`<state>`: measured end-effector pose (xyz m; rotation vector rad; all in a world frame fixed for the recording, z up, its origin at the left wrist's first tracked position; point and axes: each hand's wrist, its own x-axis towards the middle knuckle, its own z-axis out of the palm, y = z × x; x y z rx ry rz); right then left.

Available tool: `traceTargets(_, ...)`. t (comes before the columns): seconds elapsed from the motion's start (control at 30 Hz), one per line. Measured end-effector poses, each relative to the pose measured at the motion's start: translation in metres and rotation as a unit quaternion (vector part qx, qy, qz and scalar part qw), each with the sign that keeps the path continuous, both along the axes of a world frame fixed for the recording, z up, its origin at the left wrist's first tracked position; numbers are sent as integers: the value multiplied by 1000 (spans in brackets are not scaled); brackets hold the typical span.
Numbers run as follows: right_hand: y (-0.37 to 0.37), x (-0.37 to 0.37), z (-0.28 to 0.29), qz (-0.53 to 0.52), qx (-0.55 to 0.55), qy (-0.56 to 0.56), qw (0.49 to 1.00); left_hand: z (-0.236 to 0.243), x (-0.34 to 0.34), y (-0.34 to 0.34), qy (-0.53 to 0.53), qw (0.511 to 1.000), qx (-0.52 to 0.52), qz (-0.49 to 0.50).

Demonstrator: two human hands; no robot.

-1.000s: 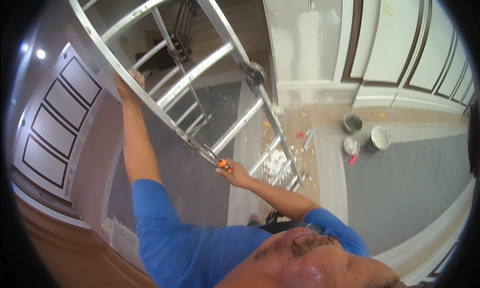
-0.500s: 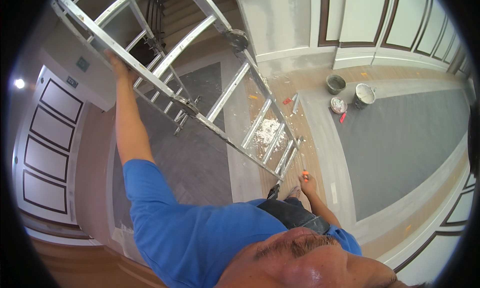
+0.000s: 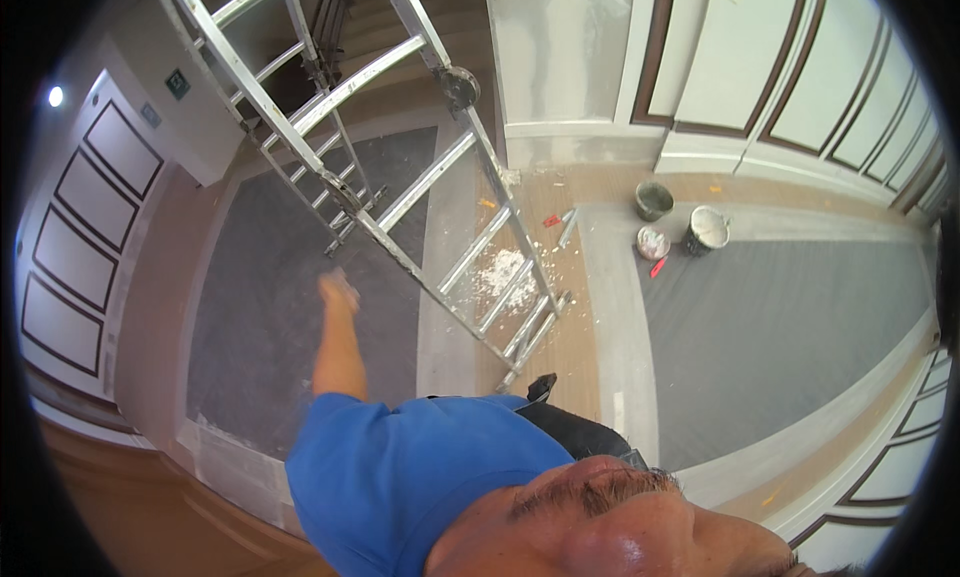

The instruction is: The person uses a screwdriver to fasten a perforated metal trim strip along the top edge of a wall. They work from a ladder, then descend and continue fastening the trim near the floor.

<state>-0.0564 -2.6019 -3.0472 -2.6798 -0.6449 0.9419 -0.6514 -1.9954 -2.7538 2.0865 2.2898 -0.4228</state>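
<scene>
My left hand point(image 3: 338, 292) is off the ladder, in the air to the left of its lower part. Motion smears its fingers, so their shape cannot be made out. An aluminium folding ladder point(image 3: 402, 199) stands ahead, opened out, with round hinge joints on its rails and spatters on the metal. My right hand is out of sight, hidden below my body. White crumbled debris point(image 3: 505, 280) lies on the floor under the near rungs.
A dark bucket point(image 3: 654, 202), a bucket with white paste point(image 3: 708, 230) and a small tub point(image 3: 653, 243) stand right of the ladder. A red-handled tool point(image 3: 658, 267) lies beside them. Grey sheeting point(image 3: 790, 327) covers parts of the floor. Panelled walls point(image 3: 740, 57) rise behind.
My left hand has let go of the ladder rail and dropped toward me. My right hand, earlier holding an orange-handled tool low by the ladder's foot, has gone out of view.
</scene>
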Motion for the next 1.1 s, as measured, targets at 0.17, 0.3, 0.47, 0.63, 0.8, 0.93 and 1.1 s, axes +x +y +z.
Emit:
traceTargets(0.17,19,72,-11,164,25,-63,984,-162,106,-230,-528,807,-165,207)
traceTargets(0.3,67,136,73,133,100,-38,985,-136,201,-292,-767,470,-212,383)
traceTargets(0.47,120,133,137,21,62,10,998,-92,219,-286,-729,490,-194,437)
traceTargets(0.63,133,71,128,-48,157,45,985,-82,189,-264,-800,434,-192,367)
traceTargets(0.8,64,16,59,64,105,34,992,-49,185,-280,-741,500,-205,399)
traceTargets(0.93,7,7,-23,143,47,-62,987,-28,186,-311,-751,537,-260,284)
traceTargets(1.1,-55,7,-53,279,58,-155,946,-42,185,-316,-716,591,-316,197)
